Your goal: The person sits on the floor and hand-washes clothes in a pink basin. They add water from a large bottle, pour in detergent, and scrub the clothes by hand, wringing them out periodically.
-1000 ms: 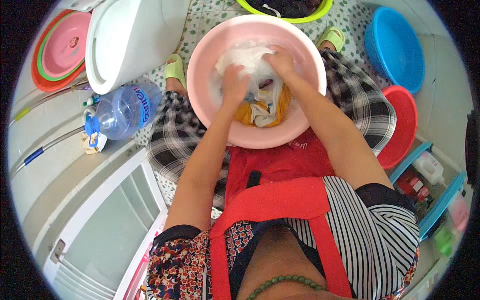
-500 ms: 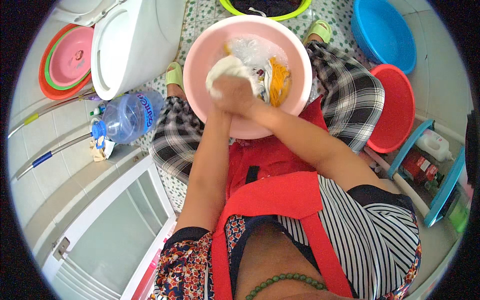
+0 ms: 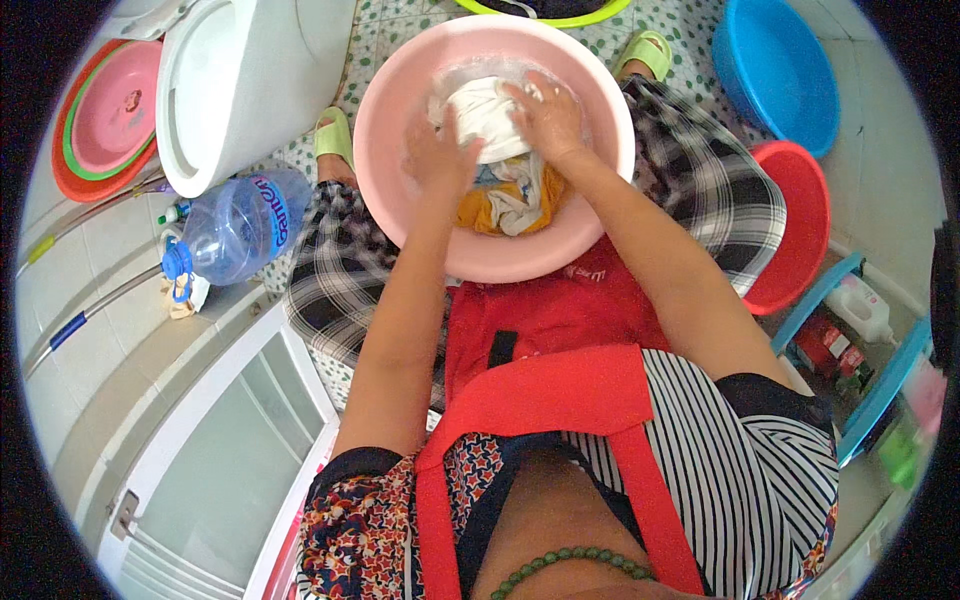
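Observation:
Between my knees stands a pink basin (image 3: 500, 262) with sudsy water. In its far half a white cloth (image 3: 486, 118) lies bunched up in the water. My left hand (image 3: 440, 158) is at the cloth's left side, fingers apart and a little blurred. On the cloth's right edge rests my right hand (image 3: 548, 115), its fingers spread. Nearer to me, a mustard-yellow and grey piece of laundry (image 3: 515, 205) lies crumpled in the basin.
A green-rimmed tub (image 3: 560, 18) with dark cloth stands beyond. On the right are a blue basin (image 3: 778, 75), a red basin (image 3: 795, 215) and a rack (image 3: 850, 400) with bottles. A toilet (image 3: 260, 85), a large water bottle (image 3: 245, 228) and stacked basins (image 3: 118, 110) stand left.
My hands, together on the bunched white cloth before, have come apart to its two sides. The cloth now lies in the basin's far half, and the yellow piece sits nearer to me.

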Demonstrator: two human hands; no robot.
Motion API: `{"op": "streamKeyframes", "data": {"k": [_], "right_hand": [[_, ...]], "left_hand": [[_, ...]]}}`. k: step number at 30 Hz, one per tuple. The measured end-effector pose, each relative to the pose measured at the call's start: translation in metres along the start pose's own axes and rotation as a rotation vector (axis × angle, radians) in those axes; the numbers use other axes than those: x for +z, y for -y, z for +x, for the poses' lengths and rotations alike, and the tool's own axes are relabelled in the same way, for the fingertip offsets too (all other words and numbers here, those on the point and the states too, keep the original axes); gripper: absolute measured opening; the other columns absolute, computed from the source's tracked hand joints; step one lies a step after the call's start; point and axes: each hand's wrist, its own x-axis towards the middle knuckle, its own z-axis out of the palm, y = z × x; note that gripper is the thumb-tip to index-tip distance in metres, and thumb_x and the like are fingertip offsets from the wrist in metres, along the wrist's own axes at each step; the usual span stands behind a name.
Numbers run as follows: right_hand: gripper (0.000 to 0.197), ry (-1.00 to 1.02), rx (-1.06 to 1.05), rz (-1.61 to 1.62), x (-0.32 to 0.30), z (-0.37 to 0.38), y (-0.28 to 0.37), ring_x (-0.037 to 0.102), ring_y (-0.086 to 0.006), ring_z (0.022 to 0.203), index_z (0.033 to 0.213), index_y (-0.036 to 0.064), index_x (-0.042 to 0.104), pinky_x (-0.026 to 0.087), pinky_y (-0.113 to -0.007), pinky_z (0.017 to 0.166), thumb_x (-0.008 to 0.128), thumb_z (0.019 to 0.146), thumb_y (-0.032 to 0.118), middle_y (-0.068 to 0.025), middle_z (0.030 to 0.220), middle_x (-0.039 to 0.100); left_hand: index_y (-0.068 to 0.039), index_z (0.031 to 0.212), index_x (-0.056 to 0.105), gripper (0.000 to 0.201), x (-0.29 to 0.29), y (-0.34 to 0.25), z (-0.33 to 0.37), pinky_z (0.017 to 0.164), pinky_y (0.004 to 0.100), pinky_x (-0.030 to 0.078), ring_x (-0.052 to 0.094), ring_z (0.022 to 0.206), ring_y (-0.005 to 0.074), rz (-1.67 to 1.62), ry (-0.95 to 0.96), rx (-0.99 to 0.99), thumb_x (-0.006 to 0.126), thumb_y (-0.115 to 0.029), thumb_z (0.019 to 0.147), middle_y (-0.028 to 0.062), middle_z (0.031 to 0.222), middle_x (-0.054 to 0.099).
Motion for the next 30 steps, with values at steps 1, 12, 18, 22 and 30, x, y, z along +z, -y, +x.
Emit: {"op": "streamKeyframes", "data": {"k": [1,12,18,22,30], "right_hand": [[0.043,0.080,-0.023,-0.060,0.010,-0.005,-0.002,0.043,-0.0397,0.117,0.126,0.0275,0.051,0.037,-0.047,0.097,0.059,0.084,0.027,-0.0140,0.134,0.042],[0.046,0.384,0.383,0.449,0.108,0.028,-0.031,0.050,-0.0303,0.114,0.121,0.0055,0.053,0.038,-0.040,0.097,0.061,0.081,0.026,-0.0202,0.125,0.050],[0.033,0.259,0.416,0.833,0.025,0.042,0.005,0.062,-0.0192,0.079,0.100,0.0072,0.062,0.050,-0.032,0.072,0.072,0.073,0.025,-0.0114,0.089,0.065],[0.034,0.381,0.022,0.788,-0.042,0.000,0.103,0.063,-0.0177,0.073,0.093,0.0063,0.063,0.050,-0.031,0.070,0.071,0.070,0.030,-0.0124,0.087,0.066],[0.025,0.081,-0.198,0.550,-0.040,-0.052,0.139,0.062,-0.0334,0.080,0.083,0.0101,0.061,0.048,-0.042,0.071,0.061,0.073,0.032,-0.0133,0.083,0.063]], "left_hand": [[-0.020,0.141,0.028,0.070,0.002,-0.013,-0.002,0.103,0.0543,0.027,0.015,0.134,0.0430,0.213,-0.024,0.072,0.056,-0.048,0.083,0.0201,0.145,0.019],[-0.014,0.138,0.033,0.068,0.083,0.037,0.052,0.104,0.0490,0.028,0.029,0.130,0.0359,-0.222,0.528,0.070,0.054,-0.048,0.083,0.0201,0.145,0.022],[-0.011,0.136,0.036,0.071,0.015,-0.004,0.009,0.100,0.0416,0.033,0.040,0.122,0.0314,-1.565,0.036,-0.489,0.058,-0.049,0.081,0.0151,0.138,0.034],[-0.010,0.132,0.040,0.058,-0.038,0.005,-0.002,0.094,0.0380,0.041,0.047,0.115,0.0274,-2.068,0.443,-0.567,0.051,-0.046,0.088,0.0126,0.131,0.043],[-0.008,0.127,0.044,0.051,-0.018,-0.008,-0.026,0.085,0.0354,0.048,0.055,0.106,0.0258,-2.213,0.370,-0.379,0.051,-0.040,0.089,0.0124,0.122,0.051]]}}
